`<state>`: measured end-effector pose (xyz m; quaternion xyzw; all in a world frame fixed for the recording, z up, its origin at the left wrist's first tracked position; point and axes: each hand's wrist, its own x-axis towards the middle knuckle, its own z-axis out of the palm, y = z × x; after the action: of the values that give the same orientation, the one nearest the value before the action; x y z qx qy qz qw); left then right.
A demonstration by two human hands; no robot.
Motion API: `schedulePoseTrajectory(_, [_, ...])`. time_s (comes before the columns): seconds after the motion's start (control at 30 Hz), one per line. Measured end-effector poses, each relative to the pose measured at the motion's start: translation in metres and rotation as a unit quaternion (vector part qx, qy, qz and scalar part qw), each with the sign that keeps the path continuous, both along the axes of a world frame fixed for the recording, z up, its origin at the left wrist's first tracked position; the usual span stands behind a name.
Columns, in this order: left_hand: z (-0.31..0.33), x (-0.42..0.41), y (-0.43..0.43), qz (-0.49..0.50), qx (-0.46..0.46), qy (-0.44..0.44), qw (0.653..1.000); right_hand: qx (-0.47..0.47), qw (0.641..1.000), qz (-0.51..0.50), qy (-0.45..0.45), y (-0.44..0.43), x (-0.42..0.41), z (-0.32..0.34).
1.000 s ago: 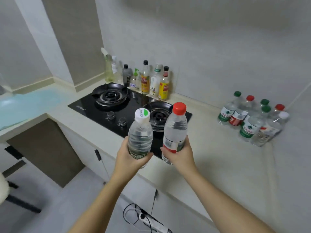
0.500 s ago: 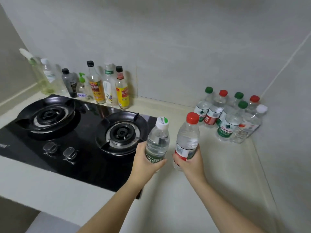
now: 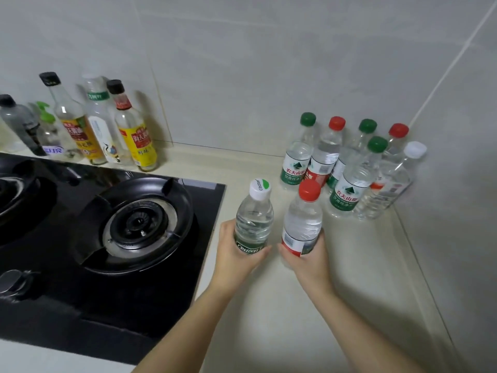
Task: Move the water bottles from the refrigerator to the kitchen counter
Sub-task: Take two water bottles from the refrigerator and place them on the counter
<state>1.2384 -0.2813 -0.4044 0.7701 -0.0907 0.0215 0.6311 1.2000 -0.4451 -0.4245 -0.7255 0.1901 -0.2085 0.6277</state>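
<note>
The left hand [image 3: 236, 255] curls round the base of a clear plastic white-capped water bottle [image 3: 254, 219], the right hand [image 3: 310, 261] round a clear red-capped bottle [image 3: 302, 222] — gripped low, caps up, over the cream tabletop [image 3: 295, 313], probably to stand them beside the far-right cluster of clear water bottles [image 3: 347, 189].

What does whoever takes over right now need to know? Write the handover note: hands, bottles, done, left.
Left hand: grips the white-capped bottle, upright.
Right hand: grips the red-capped bottle, upright.
Both bottles are over the counter, just right of the stove. I cannot tell whether they touch it yet.
Done: six water bottles stand grouped in the counter's far right corner.
Left: set these two down, probably beside that group. The refrigerator is out of view, so check it for more.
</note>
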Motion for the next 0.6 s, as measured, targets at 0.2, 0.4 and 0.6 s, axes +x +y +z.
schedulePoseTrajectory(0.2, [-0.014,0.008,-0.001,-0.022,-0.014,0.007,1.0,0.018,1.0,0.0,0.004,-0.01,0.009,-0.03])
schedulePoseTrajectory(0.4, [-0.016,0.009,0.004,-0.06,0.017,0.023,0.998,0.015,1.0,0.016,0.01,-0.011,0.007,-0.029])
schedulePoseTrajectory(0.6, [-0.009,0.002,0.023,-0.073,0.126,0.003,0.989,-0.086,0.992,0.044,0.079,-0.025,-0.012,-0.025])
